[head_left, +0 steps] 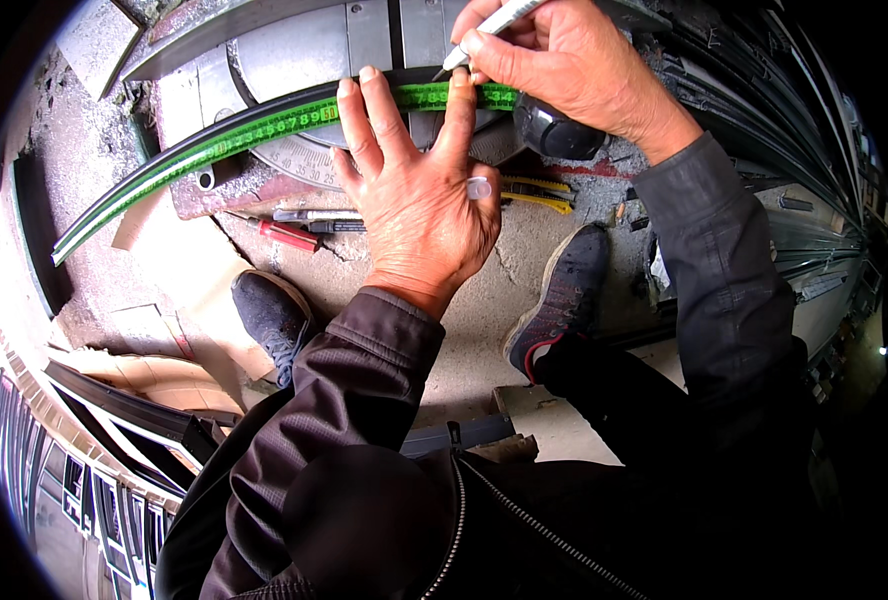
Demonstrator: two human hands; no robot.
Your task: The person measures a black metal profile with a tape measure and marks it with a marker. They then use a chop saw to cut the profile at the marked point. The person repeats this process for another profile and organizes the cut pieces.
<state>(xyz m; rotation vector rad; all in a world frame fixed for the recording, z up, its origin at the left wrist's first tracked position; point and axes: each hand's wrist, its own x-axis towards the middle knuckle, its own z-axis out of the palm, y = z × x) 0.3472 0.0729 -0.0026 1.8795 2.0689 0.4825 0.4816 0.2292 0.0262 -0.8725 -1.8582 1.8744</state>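
A green tape measure blade (214,146) with printed marks curves along a long black strip (204,128) from the far left to the middle. Fingers apart, my left hand (419,215) lies on the blade and strip, pressing them down with its fingertips; a clear ring-like piece sits at the thumb. My right hand (569,60) pinches a white pen (499,28), its dark tip down at the strip beside my left index finger. Under the right wrist rests the tape's black case (561,130). Grey metal plates (294,55) and a curved angle scale (299,160) lie beneath.
A red-handled screwdriver (289,235), a black marker (336,227) and a yellow-and-black tool (539,193) lie near the scale. Long dark strips (754,110) are stacked at right. Cardboard (189,260) is by my left shoe (272,315); my right shoe (564,290) is opposite.
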